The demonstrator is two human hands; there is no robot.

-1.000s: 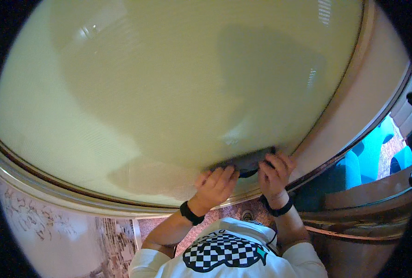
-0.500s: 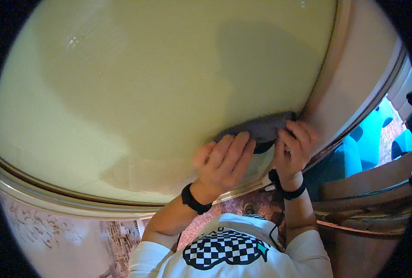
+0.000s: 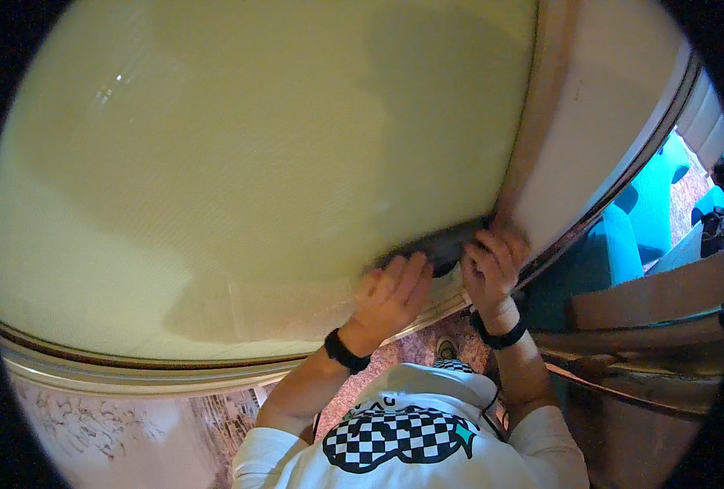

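A dark grey cloth-like piece point(image 3: 443, 247) lies against the lower right corner of a large pale yellow-green panel point(image 3: 231, 163), stretched between my two hands. My left hand point(image 3: 393, 295) is closed on its left end, knuckles against the panel. With bent fingers, my right hand point(image 3: 490, 265) grips the other end beside the panel's right-hand frame point(image 3: 541, 122). The fingertips are partly hidden and slightly blurred. Black bands circle both my wrists.
A pale frame edge point(image 3: 158, 376) curves below the panel. Past the right-hand frame stand bright turquoise chairs point(image 3: 618, 244) and a brown wooden edge point(image 3: 655, 289). Beneath my arms is a pinkish speckled floor point(image 3: 378, 363). A wall with a printed picture point(image 3: 93, 428) is at lower left.
In the picture, my hands and the dark grey piece sit slightly lower and further left. The panel's right edge has shifted left too, as the view moved. Both hands keep their hold.
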